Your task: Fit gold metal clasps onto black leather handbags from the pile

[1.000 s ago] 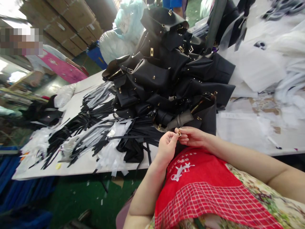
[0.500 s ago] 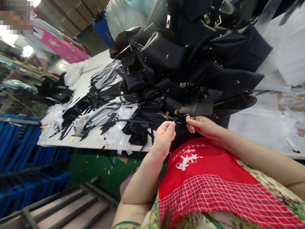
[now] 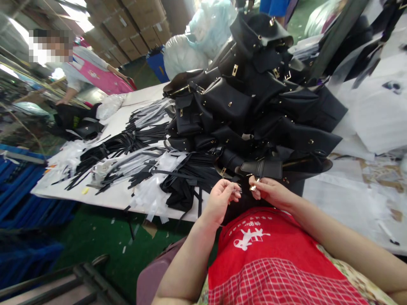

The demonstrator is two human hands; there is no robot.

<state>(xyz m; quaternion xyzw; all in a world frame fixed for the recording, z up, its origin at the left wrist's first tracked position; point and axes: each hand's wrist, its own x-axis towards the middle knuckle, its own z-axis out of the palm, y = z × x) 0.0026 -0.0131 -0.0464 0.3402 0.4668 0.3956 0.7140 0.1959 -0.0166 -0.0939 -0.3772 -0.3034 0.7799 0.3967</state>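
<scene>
My right hand pinches a small gold metal clasp at the lower end of a black strap on the nearest black handbag. Just to the left, my left hand is closed in a pinch. A tiny pale bit shows at its fingertips, too small to name. The two hands are a short gap apart, in front of my red apron. Right behind them rises a heap of black handbags with gold fittings.
On the white table, bundles of black straps lie left of the bags, with white plastic scraps among them. White sheets cover the right side. A person in a pink apron stands far left. Blue pallets stand lower left.
The view has tilted up, so the table and bags sit lower in the picture. My right hand keeps its pinch, and the gold clasp shows more plainly. My left hand stays closed close by.
</scene>
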